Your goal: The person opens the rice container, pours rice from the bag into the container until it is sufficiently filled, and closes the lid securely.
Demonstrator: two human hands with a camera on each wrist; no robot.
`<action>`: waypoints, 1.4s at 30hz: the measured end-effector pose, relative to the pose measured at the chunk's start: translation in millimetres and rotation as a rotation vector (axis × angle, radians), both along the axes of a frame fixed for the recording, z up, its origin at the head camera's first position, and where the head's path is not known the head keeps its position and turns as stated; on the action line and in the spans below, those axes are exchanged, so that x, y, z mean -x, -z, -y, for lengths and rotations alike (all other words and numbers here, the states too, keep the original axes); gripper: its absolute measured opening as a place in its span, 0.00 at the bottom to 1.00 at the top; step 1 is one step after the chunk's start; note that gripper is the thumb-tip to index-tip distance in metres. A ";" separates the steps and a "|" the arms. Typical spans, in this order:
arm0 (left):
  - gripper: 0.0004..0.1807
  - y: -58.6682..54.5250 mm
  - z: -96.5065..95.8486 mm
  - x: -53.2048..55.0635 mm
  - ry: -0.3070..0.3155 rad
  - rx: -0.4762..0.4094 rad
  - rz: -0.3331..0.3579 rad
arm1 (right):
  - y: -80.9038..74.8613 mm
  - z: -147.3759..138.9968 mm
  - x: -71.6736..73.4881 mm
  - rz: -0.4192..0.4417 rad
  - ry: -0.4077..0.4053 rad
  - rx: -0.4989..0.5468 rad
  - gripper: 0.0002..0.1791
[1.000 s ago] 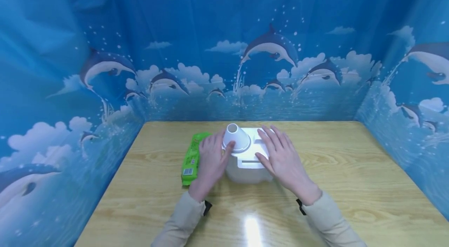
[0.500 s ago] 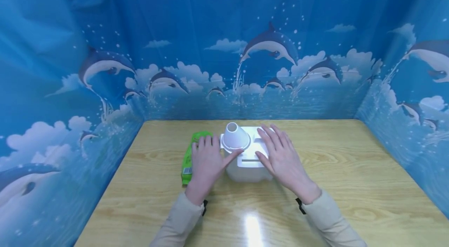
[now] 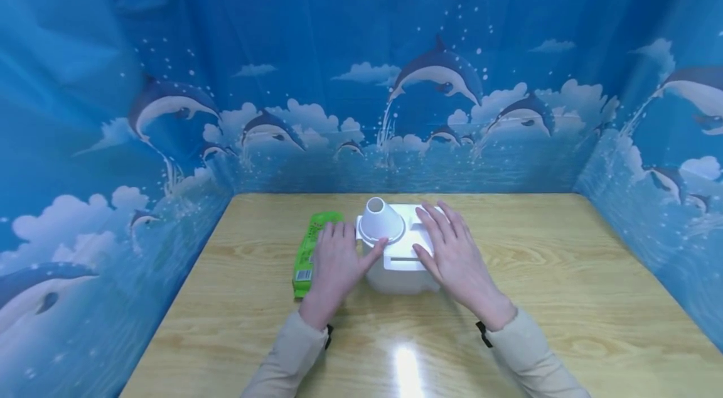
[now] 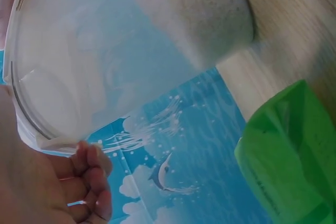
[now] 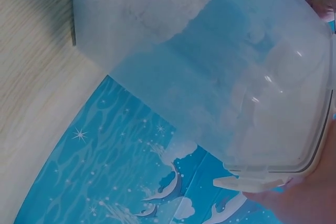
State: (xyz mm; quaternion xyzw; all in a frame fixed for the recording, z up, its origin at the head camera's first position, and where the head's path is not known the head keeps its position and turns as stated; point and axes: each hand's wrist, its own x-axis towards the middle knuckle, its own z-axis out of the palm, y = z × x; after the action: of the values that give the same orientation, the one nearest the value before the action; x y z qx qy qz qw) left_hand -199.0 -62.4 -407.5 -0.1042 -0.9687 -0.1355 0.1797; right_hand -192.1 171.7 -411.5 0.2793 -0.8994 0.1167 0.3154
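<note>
A translucent storage container (image 3: 401, 282) stands on the table, with pale grainy contents (image 4: 199, 14) toward its base. Its white lid (image 3: 404, 252) carries a white cone-shaped spout (image 3: 380, 216) on the left. My left hand (image 3: 337, 266) is at the lid's left side, thumb by the cone's base; in the left wrist view its fingers (image 4: 95, 179) bend loosely beside the lid's rim. My right hand (image 3: 459, 263) rests over the lid's right side, fingers extended and thumb near the front edge. In the right wrist view a white clip (image 5: 247, 183) juts out from the rim, against this hand.
A green packet (image 3: 308, 253) lies just left of the container, partly hidden behind my left hand. The wooden table (image 3: 565, 297) is bounded by a blue dolphin-print curtain (image 3: 316, 40) at the back and both sides.
My left hand has drawn away from the cone to the left, uncovering the lid's left edge, then shifted slightly right. The right hand and container have stayed in place.
</note>
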 end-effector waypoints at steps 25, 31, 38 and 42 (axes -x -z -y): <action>0.56 1.4 -6.4 1.9 0.071 -0.185 -0.018 | -3.7 -5.8 6.4 0.037 0.007 0.003 0.41; 0.57 4.0 -11.0 1.7 0.121 -0.195 -0.059 | -4.1 -6.7 5.6 0.040 0.007 0.007 0.40; 0.49 4.4 -13.0 -1.3 0.108 -0.158 -0.110 | -4.3 -6.9 5.0 0.039 0.009 0.001 0.40; 0.49 4.8 -12.4 -2.0 0.101 -0.138 -0.119 | -4.0 -7.0 4.8 0.051 0.007 -0.004 0.40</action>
State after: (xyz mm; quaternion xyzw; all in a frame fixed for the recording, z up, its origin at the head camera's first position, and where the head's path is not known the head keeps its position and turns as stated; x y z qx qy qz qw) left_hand -197.0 -50.0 -412.4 -0.1482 -0.9382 -0.2046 0.2367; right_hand -196.9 178.7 -407.5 0.2740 -0.9084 0.1208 0.2919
